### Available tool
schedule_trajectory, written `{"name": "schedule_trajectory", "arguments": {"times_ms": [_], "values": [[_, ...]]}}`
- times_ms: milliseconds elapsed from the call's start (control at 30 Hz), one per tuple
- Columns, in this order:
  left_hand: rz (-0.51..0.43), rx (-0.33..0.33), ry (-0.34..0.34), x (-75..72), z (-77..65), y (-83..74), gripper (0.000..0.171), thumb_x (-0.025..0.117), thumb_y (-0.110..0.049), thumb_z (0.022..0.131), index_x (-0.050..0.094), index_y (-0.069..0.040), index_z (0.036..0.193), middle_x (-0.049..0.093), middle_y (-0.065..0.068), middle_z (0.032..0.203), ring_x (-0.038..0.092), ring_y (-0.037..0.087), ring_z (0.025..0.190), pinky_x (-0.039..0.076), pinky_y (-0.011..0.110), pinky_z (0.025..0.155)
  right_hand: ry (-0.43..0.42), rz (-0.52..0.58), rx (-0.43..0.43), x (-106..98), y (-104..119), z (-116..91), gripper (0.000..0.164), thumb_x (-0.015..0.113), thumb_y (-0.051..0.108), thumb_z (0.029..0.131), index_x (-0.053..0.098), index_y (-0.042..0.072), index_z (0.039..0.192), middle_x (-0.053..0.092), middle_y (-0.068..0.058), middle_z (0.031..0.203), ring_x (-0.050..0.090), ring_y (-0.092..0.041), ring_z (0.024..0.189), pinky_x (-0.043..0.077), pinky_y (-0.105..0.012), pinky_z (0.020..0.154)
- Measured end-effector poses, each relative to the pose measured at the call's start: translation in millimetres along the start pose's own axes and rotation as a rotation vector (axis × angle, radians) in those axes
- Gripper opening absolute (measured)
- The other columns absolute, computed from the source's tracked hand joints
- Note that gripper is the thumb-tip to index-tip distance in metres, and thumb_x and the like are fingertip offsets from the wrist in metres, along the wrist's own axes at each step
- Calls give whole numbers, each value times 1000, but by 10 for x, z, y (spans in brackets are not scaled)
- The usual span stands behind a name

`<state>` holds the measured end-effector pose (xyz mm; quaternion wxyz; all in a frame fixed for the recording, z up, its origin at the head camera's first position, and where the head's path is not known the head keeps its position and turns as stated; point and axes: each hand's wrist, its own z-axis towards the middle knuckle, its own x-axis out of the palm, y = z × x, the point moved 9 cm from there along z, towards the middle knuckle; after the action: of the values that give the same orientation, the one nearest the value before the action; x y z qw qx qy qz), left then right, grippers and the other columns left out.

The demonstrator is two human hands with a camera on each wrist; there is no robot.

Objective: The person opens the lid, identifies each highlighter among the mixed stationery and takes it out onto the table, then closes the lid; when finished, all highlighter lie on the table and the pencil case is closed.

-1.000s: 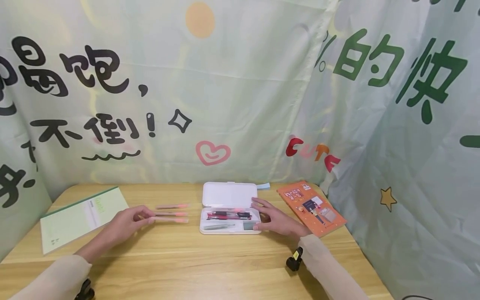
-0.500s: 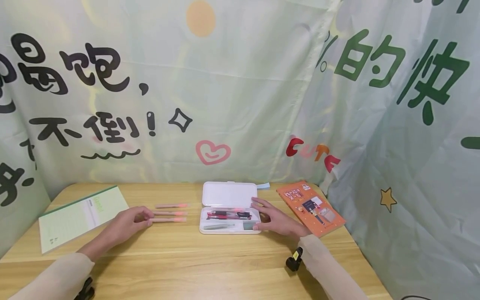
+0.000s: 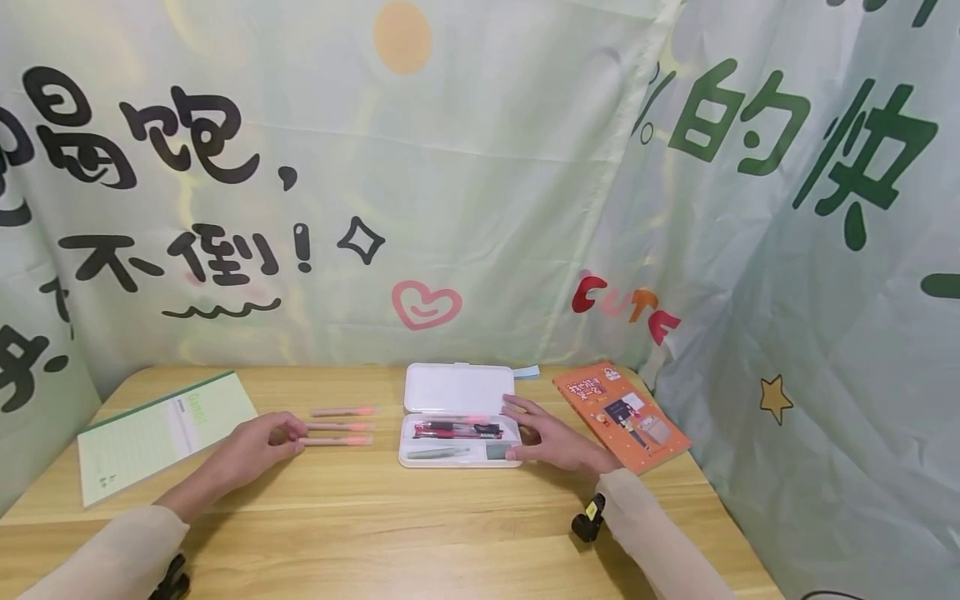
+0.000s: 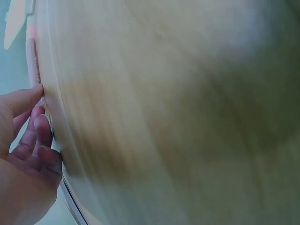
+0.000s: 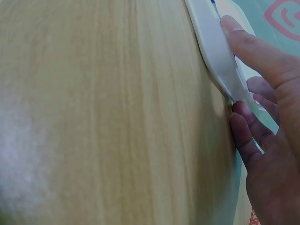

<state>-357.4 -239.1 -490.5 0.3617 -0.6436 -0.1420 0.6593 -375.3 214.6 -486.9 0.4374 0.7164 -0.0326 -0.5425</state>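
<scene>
On wooden table (image 3: 420, 533): left hand (image 3: 261, 447) pinching slim pink pen (image 3: 332, 441), light-looking, best barrel-held; right hand (image 3: 551, 437) loosely touching white box (image 3: 457, 390).

The three pens (image 3: 333, 442), lower left of centre, are dusty pink with a brighter coral band (image 3: 357, 440) near the right end. At lower centre the case (image 3: 459, 389) is white, the pens inside (image 3: 457, 431) black and dark red, the small block (image 3: 497, 451) grey-blue. The pad (image 3: 142, 450) at lower left is pale green, edged darker green; the booklet (image 3: 626, 425) at lower right, orange. The desk (image 3: 397, 517) is yellowish wood grain. Across the top, the curtain (image 3: 487, 183) is pale green, with black lettering (image 3: 221, 254), a pink heart (image 3: 426, 317) and an orange disc (image 3: 402, 37).
</scene>
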Motion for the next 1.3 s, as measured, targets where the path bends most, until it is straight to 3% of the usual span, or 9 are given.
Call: {"name": "schedule_trajectory", "arguments": {"times_ms": [367, 467, 533, 667, 900, 1033, 1200, 1300], "values": [[-27, -62, -14, -17, 44, -62, 31, 80, -28, 101, 71, -9, 124, 74, 13, 122, 68, 18, 93, 53, 32, 73, 4, -1, -8, -7, 9, -5, 82, 77, 35, 104, 36, 9, 170, 19, -13, 182, 19, -46, 167, 26, -70, 129], [-105, -79, 0, 38, 107, -221, 33, 77, -29, 104, 69, -9, 129, 73, 14, 124, 67, 19, 85, 54, 31, 64, 5, -2, -7, -14, 13, -3, 83, 77, 36, 103, 36, 10, 170, 19, -12, 183, 18, -45, 167, 26, -70, 129], [-182, -67, 42, 163, 175, -390, 36, 77, -28, 104, 68, -8, 132, 73, 14, 126, 67, 20, 83, 58, 33, 63, 5, 2, 2, -17, 3, -2, 83, 77, 37, 103, 36, 10, 170, 19, -11, 183, 18, -45, 167, 25, -70, 130], [-249, 19, 139, 471, 330, -780, 35, 77, -25, 104, 70, -7, 133, 73, 14, 128, 71, 21, 89, 61, 34, 66, 4, 6, 19, -15, -21, -3, 83, 77, 38, 103, 36, 12, 170, 18, -9, 183, 17, -44, 168, 26, -70, 130], [-212, 135, 233, 825, 455, -1176, 22, 76, -23, 105, 75, -12, 123, 75, 6, 120, 65, 19, 78, 54, 29, 60, 10, -5, 7, 21, -21, 4, 82, 75, 36, 105, 34, 10, 171, 17, -11, 183, 17, -45, 168, 27, -69, 130], [-145, 175, 271, 946, 445, -1284, 20, 79, -24, 103, 77, -14, 121, 77, 2, 118, 66, 14, 82, 56, 28, 67, 8, -2, 1, 21, -12, 4, 82, 76, 35, 104, 34, 10, 171, 18, -11, 183, 17, -45, 168, 27, -69, 130], [-33, 223, 257, 1009, 432, -1374, 19, 80, -22, 101, 78, -16, 119, 77, -7, 111, 67, 8, 95, 58, 29, 82, 0, 0, 5, 6, -19, 9, 82, 77, 36, 104, 35, 11, 171, 18, -9, 183, 18, -42, 168, 28, -67, 130], [-9, 224, 256, 1040, 419, -1389, 16, 80, -20, 101, 78, -17, 116, 76, -10, 106, 66, 7, 94, 57, 29, 83, 3, -1, 11, 7, -31, 14, 83, 77, 36, 104, 35, 12, 171, 18, -8, 183, 18, -41, 168, 28, -66, 130]]}}
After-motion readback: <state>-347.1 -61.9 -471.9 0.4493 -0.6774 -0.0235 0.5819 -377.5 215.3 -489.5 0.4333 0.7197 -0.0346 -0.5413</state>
